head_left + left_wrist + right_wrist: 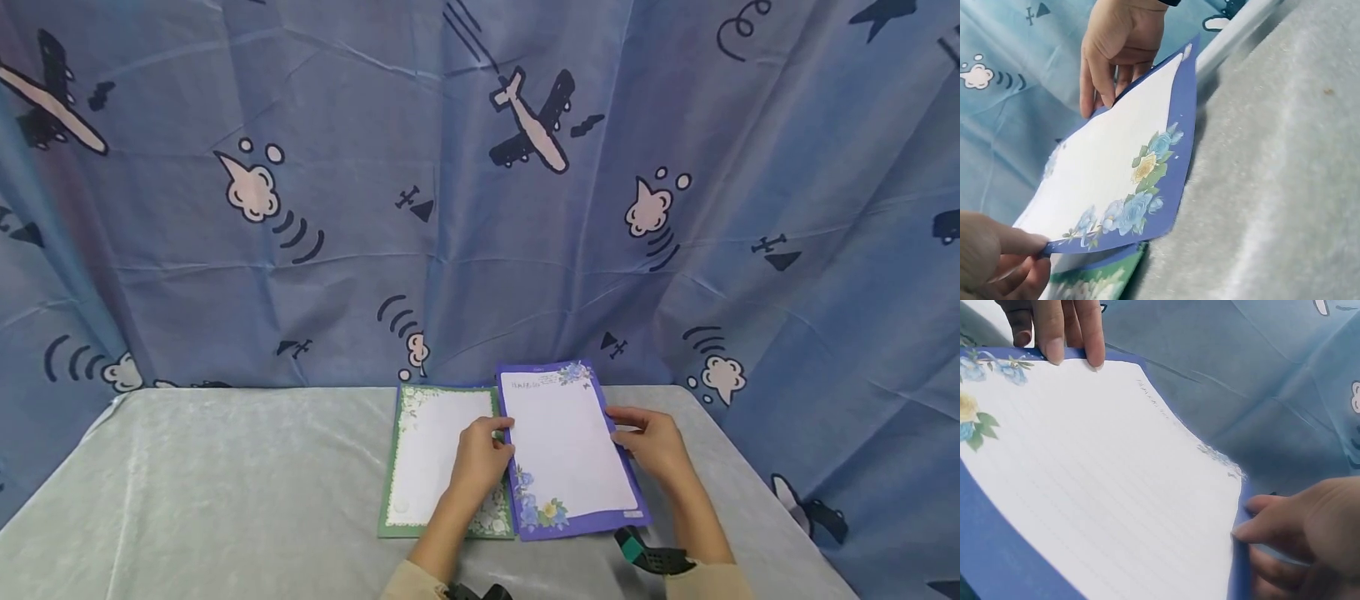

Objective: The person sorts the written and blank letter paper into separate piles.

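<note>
A purple-bordered sheet of writing paper [562, 450], with blue and yellow flowers at its corners, is held between both hands, raised and slightly bowed in the wrist views. My left hand [480, 454] pinches its left edge between thumb and fingers; the left wrist view shows this left hand [1004, 259] at the sheet's near corner. On the opposite edge my right hand [656, 446] grips with the thumb on top, as the right hand [1304, 537] shows in the right wrist view. A green-bordered sheet [427, 458] with white flowers lies to the left, partly under my left forearm.
A pale grey plush cloth [247, 483] covers the table. Behind it hangs a blue curtain [337, 167] printed with planes and clouds. A dark strap with a green part [633, 546] sits at my right wrist.
</note>
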The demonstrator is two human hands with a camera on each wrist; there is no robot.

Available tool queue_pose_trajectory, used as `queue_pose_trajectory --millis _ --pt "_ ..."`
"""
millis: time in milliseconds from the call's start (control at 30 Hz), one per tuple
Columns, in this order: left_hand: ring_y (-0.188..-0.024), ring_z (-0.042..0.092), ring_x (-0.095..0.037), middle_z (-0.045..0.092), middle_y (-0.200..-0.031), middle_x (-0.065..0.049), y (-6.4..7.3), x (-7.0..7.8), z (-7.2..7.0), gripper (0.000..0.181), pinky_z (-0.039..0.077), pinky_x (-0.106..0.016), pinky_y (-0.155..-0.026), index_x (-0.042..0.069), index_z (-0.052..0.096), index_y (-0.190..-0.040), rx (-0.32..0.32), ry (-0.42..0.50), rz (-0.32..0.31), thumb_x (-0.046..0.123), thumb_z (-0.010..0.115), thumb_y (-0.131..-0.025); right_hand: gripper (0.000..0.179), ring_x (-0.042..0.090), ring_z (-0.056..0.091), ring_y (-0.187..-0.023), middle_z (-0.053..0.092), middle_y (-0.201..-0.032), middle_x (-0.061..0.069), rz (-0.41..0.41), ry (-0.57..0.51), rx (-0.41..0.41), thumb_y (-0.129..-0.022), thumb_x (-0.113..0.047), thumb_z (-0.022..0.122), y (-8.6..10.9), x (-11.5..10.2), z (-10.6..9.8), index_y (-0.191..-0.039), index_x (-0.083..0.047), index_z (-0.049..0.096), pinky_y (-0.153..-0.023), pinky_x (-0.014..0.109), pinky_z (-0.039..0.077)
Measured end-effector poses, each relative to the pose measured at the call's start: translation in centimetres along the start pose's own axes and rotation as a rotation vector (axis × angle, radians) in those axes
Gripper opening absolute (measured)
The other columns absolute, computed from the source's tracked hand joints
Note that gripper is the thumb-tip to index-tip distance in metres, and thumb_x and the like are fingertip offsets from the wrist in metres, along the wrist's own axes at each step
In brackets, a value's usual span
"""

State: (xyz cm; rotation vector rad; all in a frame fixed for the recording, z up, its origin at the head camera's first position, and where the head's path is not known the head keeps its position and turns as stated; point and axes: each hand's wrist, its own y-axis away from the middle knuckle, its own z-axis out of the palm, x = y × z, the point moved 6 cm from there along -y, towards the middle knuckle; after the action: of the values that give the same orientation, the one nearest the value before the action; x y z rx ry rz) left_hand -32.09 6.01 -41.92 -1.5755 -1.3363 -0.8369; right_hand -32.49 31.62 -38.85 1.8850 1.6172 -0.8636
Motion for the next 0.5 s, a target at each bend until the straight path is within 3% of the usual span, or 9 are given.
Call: queue_pose_trajectory --millis 300,500 --pt "-0.066 0.055 -0.004 0.071 -0.111 -0.017 0.1 -0.4 0.4 0.035 0.047 -0.02 -0.057 0.0 0.072 -0.119 0.013 -0.055 0.013 -0.005 0.071 -0.085 0.043 0.031 0.067 -0.101 0.062 -0.132 0.029 0.053 -0.049 -0.042 -0.092 -0.001 0.06 -0.1 0.8 0.1 -0.135 0.004 0.061 -0.071 0.033 0.057" --pt "-0.064 0.053 -0.005 0.072 -0.106 -0.016 0.2 -0.5 0.6 0.036 0.045 -0.02 -0.057 -0.001 0.073 -0.118 0.029 -0.085 0.04 -0.006 0.072 -0.082 0.039 0.027 0.067 -0.096 0.065 -0.126 0.027 0.07 -0.058 -0.036 -0.094 -0.002 0.06 -0.4 1.7 0.5 -0.133 0.004 0.063 -0.07 0.032 0.058"
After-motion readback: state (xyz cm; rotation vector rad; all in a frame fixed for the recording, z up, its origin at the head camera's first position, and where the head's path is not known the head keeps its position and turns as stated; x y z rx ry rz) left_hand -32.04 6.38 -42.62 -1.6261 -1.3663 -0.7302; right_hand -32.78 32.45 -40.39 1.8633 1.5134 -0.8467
